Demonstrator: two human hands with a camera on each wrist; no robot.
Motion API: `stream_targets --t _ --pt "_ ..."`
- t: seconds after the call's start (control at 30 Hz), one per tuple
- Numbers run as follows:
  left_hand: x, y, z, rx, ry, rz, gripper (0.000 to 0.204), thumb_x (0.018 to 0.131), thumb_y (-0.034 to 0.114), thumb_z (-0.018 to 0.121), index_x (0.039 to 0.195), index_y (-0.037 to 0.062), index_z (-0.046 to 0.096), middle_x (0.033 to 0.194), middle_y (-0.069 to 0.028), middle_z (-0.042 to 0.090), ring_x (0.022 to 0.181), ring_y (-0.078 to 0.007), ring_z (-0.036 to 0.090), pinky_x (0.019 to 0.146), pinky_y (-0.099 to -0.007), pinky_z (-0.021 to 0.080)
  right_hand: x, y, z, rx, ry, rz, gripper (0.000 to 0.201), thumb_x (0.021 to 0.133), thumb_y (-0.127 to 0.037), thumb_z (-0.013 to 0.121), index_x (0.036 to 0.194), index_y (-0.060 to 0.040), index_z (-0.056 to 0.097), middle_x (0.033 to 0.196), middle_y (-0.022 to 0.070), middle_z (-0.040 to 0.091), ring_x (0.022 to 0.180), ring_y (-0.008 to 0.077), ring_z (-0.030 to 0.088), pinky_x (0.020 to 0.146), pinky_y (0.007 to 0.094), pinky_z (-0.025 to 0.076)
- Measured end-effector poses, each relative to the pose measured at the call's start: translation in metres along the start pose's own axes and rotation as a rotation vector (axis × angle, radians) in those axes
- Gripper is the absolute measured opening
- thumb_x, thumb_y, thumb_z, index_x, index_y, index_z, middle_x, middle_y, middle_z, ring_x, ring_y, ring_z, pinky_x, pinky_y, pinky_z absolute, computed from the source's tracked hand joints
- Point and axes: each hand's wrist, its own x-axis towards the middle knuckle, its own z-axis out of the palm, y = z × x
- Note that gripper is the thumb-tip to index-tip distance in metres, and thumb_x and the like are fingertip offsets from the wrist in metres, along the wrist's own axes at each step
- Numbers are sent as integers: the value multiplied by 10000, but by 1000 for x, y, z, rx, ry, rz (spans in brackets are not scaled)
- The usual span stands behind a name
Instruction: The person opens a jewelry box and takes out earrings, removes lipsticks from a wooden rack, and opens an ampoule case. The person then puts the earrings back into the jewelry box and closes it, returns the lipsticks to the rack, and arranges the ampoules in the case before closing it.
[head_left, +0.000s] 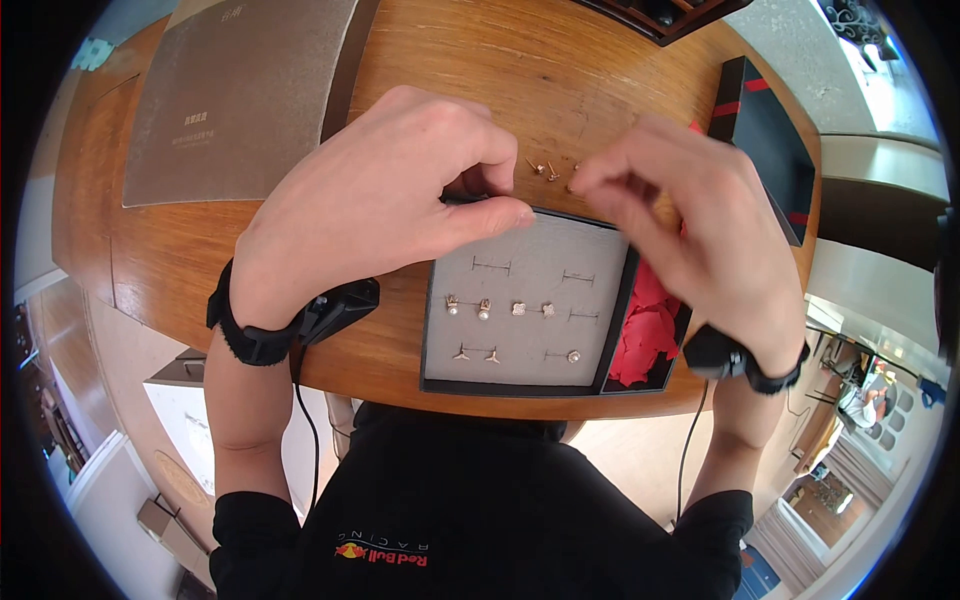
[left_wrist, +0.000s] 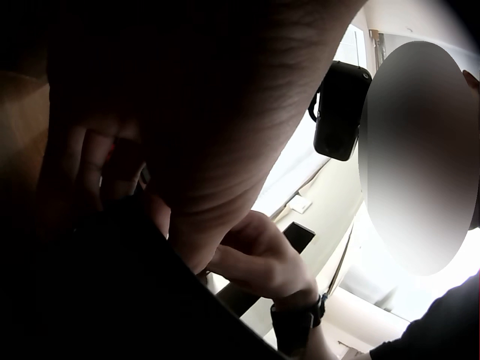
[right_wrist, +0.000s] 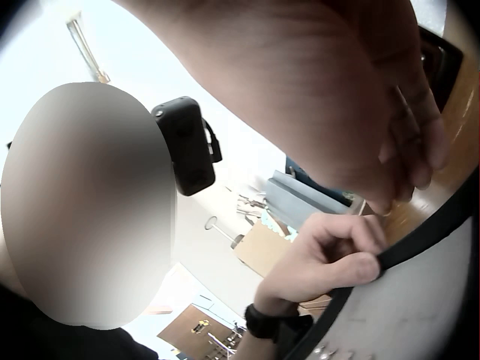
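A black jewelry box [head_left: 425, 345] sits near the table's front edge, with a grey padded insert [head_left: 525, 375] in its larger compartment. Pearl earrings [head_left: 484, 312], clover-shaped earrings [head_left: 547, 310], tail-shaped earrings [head_left: 492, 355] and a single round earring [head_left: 573, 356] are set in the insert. My left hand [head_left: 400, 185] grips the box's far left rim, thumb on top, as the right wrist view also shows. Beyond the far rim, several loose stud earrings [head_left: 552, 172] lie on the wood. My right hand [head_left: 700, 220], slightly blurred, hangs over the table with loosely bent fingers, fingertips beside these studs.
Red paper pieces [head_left: 645, 330] fill the box's narrow right compartment. A black open lid or tray with red ribbon [head_left: 765, 150] lies at the far right. A large brown flat box [head_left: 235, 110] covers the far left of the wooden table [head_left: 450, 60]. A dark wooden piece [head_left: 665, 15] stands at the back.
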Motion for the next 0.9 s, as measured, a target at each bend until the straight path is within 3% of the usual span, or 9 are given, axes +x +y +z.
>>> stream_targets --t 0.13,0.23,0.37,0.63,0.9 --pt "-1 1 -1 -79 -1 -17 181 846 138 836 853 -2 722 776 -87 646 651 -194 623 581 -308 497 -15 -33 0 62 -154 36 212 841 -6 796 1033 -28 710 928 98 667 824 294 699 687 385 541" --pt "-2 5 0 -105 9 7 170 820 96 822 912 2 715 819 -88 648 690 -194 622 612 -309 507 -18 -45 9 -128 -325 25 304 799 -89 820 1054 -68 655 932 84 592 838 336 654 674 450 534" --pt "-2 6 0 -102 -18 29 226 790 52 813 984 13 704 874 -89 648 747 -201 618 662 -318 518 -20 -48 22 -122 -263 4 292 799 -68 788 1042 -71 628 938 85 581 838 326 660 665 445 542" --pt "-1 1 5 -91 -29 20 232 781 53 804 988 19 706 871 -96 653 749 -223 629 670 -335 520 -14 -48 20 -129 -445 37 292 814 -20 689 1074 -57 561 941 96 566 872 330 683 635 437 552" --pt "-2 3 4 -72 -35 1 242 774 70 804 986 18 701 870 -100 660 758 -231 638 674 -335 524 -17 -44 23 -135 -437 10 274 824 -32 699 1047 -61 542 932 110 564 804 356 674 633 458 541"
